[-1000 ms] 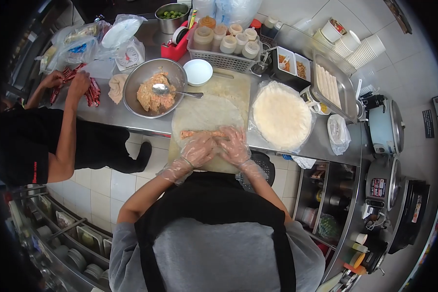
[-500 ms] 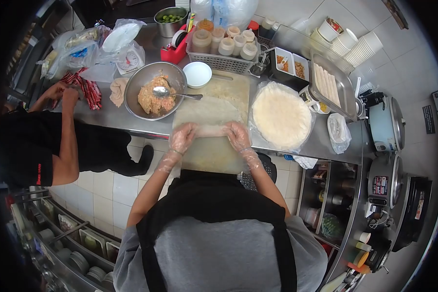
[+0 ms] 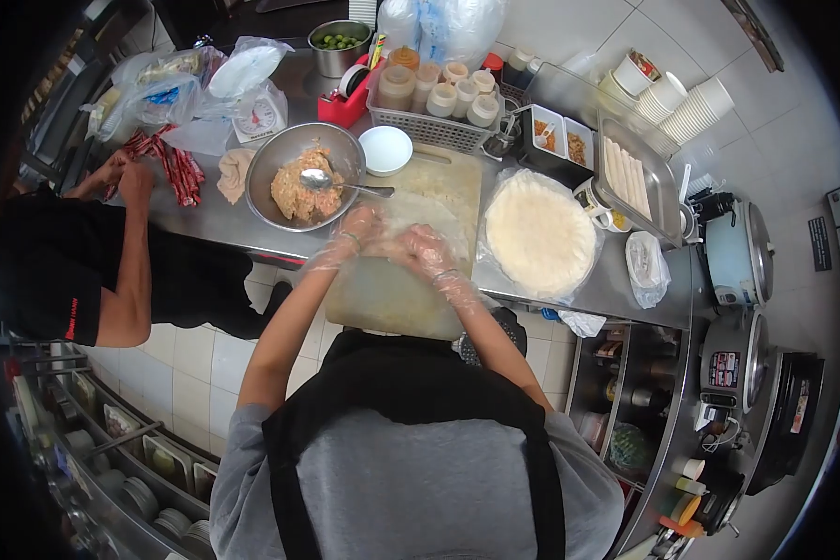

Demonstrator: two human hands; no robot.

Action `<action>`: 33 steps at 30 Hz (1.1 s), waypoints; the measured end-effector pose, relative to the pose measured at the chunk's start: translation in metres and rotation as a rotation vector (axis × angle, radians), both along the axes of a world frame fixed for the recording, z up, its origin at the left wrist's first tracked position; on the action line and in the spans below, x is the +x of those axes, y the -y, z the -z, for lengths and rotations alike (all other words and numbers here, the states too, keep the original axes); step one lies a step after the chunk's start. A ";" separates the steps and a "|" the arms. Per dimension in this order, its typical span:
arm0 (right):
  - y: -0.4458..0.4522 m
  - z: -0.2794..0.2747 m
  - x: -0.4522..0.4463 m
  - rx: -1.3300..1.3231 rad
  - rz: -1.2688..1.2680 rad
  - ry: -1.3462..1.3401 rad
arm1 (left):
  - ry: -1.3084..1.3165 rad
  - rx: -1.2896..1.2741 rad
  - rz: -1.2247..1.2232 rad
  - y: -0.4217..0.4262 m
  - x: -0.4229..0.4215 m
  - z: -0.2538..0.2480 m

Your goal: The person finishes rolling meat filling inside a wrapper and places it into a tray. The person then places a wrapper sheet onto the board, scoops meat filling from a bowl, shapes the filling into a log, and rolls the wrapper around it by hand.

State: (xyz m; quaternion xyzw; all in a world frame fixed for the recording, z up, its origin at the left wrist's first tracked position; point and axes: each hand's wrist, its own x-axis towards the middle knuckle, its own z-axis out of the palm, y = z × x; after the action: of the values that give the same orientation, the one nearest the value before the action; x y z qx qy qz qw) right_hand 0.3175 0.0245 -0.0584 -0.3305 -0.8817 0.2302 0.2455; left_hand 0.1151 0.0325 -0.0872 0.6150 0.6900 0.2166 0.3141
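On the pale cutting board (image 3: 383, 294) lies a thin translucent wrapper sheet (image 3: 429, 210), its near edge rolled up into a pale roll (image 3: 388, 248). My left hand (image 3: 358, 227), in a clear plastic glove, is curled over the roll's left end. At its right end, my right hand (image 3: 427, 250), gloved likewise, has its fingers bent down onto the roll. The fingers hide much of the roll. Behind my left hand stands a steel bowl (image 3: 261, 191) of orange-pink minced filling (image 3: 301, 191), with a spoon (image 3: 317, 179) resting in it.
A white bowl (image 3: 385, 149) stands behind the board. To the right lies a round stack of pale wrappers (image 3: 539, 233); beyond it, a metal tray (image 3: 658, 201) holds several finished rolls (image 3: 627, 175). A basket (image 3: 429, 129) carries bottles. At left, another person's hands (image 3: 126, 173) handle red-striped material (image 3: 179, 173).
My hands have moved away from my body and closer together along the roll. The roll has travelled forward up the wrapper, with less flat sheet in front.
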 end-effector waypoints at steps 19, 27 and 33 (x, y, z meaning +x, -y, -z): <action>0.002 -0.003 -0.029 0.005 -0.082 0.084 | -0.048 -0.038 0.180 -0.029 -0.006 -0.001; 0.013 -0.005 -0.045 0.039 -0.109 0.108 | -0.047 -0.135 0.177 -0.021 0.000 -0.034; -0.001 -0.009 0.002 -0.059 0.022 0.275 | -0.006 -0.051 0.193 -0.029 -0.008 0.007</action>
State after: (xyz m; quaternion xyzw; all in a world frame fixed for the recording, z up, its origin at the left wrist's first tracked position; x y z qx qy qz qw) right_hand 0.3199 0.0255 -0.0499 -0.3754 -0.8963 0.2060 0.1151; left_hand 0.1070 0.0615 -0.0938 0.6711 0.6337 0.1658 0.3471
